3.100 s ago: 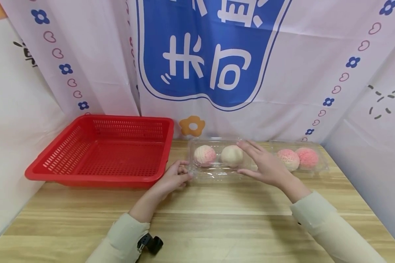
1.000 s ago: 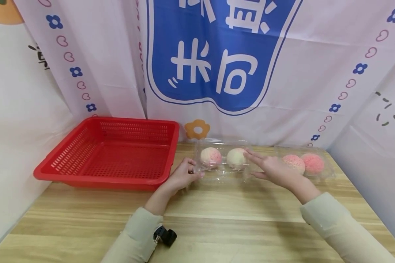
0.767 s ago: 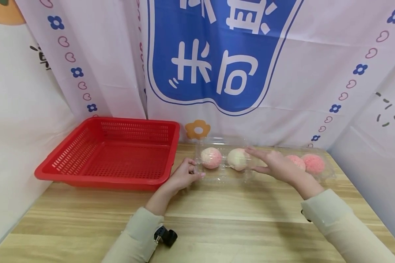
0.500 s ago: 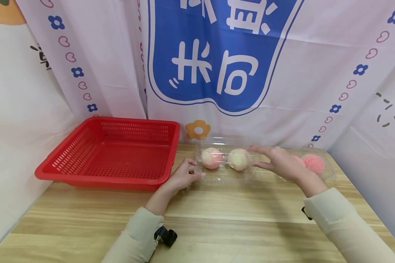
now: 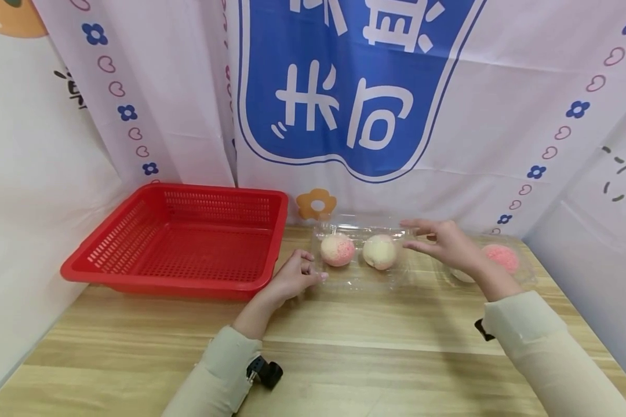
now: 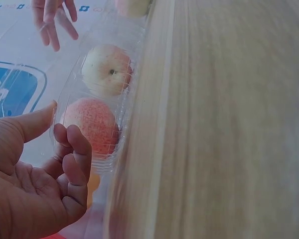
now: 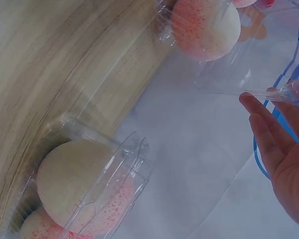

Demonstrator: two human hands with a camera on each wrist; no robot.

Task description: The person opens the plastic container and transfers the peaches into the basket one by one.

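A clear plastic box [image 5: 357,284] stands at the back of the table, against the cloth. Two round peach-like fruits lie in it: a cream and pink one [image 5: 337,250] at left and a paler one [image 5: 379,252] at right. My left hand [image 5: 294,276] holds the box's left end, its edge between thumb and curled fingers in the left wrist view. At the right end, my right hand [image 5: 446,243] has extended fingers; in the right wrist view their tips [image 7: 246,99] touch the clear plastic rim. How the lid sits is hard to see.
A red perforated basket [image 5: 279,231] stands at the left on the wooden table [image 5: 334,359]. A second clear box [image 5: 527,275] with two more fruits sits at the right, partly behind my right hand. A printed cloth [image 5: 464,145] hangs behind.
My right hand has come away from the paler fruit and moved right and up to the box's right end. That fruit has turned slightly. My left hand stays at the left end.
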